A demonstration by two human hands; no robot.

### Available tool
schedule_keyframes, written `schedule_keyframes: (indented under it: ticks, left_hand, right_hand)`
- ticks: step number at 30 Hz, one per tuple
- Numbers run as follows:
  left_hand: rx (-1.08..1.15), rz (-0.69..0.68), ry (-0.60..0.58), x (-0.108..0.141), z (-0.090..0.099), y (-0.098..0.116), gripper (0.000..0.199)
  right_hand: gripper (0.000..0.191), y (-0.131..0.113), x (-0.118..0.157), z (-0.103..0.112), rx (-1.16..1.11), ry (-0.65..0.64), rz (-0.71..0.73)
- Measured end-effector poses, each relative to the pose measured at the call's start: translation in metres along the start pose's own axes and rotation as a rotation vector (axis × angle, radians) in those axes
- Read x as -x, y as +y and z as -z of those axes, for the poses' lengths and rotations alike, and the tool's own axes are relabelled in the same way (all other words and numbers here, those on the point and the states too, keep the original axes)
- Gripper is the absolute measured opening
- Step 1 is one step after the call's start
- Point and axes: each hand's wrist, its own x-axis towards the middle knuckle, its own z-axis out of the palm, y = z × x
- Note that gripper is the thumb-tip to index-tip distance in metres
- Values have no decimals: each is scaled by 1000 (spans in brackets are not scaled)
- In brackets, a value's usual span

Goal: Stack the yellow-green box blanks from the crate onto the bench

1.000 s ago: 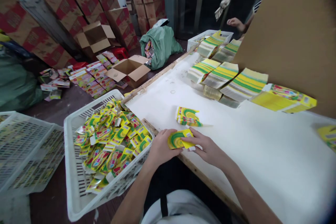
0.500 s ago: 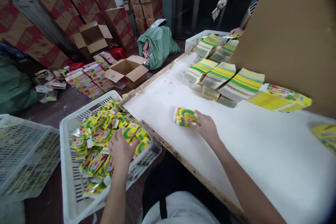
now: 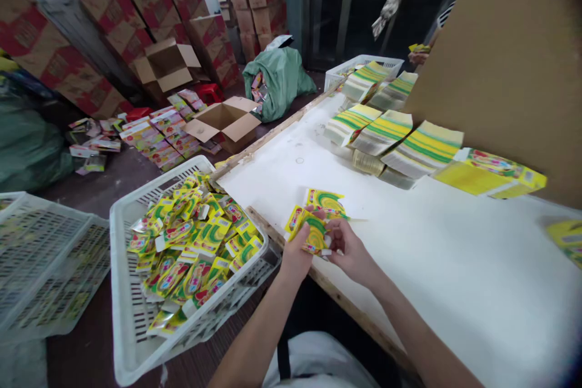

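Observation:
My left hand [image 3: 297, 250] is closed round a small yellow-green packet [image 3: 313, 231], held over the table's near edge. At the packet's right end is my right hand [image 3: 348, 248], its fingers curled; whether they grip anything is too small to tell. Just behind, another yellow packet [image 3: 325, 199] lies on the white table [image 3: 282, 163]. To the left stands a white basket [image 3: 119, 291] heaped with similar yellow packets [image 3: 195, 242].
Rows of stacked flat yellow-green cartons [image 3: 422, 148] stand along a brown board [image 3: 504, 73]. Beyond the far end, a person's hand [image 3: 418, 56] holds something yellow. Open cardboard boxes [image 3: 227, 121] and a green sack [image 3: 284, 79] sit on the floor.
My left hand has moved right from the basket to the table edge and now holds a packet. My right hand has come off the packet lying on the table and moved nearer to me.

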Motion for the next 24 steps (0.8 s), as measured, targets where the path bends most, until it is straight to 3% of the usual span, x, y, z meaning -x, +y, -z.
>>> schedule_keyframes:
  ticks: [3, 6, 8, 13, 17, 20, 22, 24]
  left_hand:
    - [134, -133, 117, -9, -10, 2, 25]
    - [17, -210, 281, -15, -4, 2, 29]
    - [-68, -199, 308, -15, 6, 0, 29]
    - [-412, -193, 185, -1, 30, -5, 27]
    - [-517, -153, 141, 4, 35, 10, 23]
    - [-656, -283, 69, 6, 30, 38, 45]
    - [-905, -381, -26, 9, 24, 55, 69]
    - [-1179, -343, -146, 12, 17, 63, 92]
  right_hand:
    - [38, -9, 13, -23, -195, 31, 11]
    - [44, -9, 16, -39, -124, 75, -15]
    - [39, -4, 12, -42, -120, 101, -53]
    - [13, 10, 1, -21, -151, 147, -48]
    - [7, 12, 0, 5, -66, 227, -3]
    - [16, 7, 3, 21, 242, 301, 177]
    - [23, 1, 5, 26, 544, 299, 362]
    - [27, -6, 6, 25, 705, 226, 527]
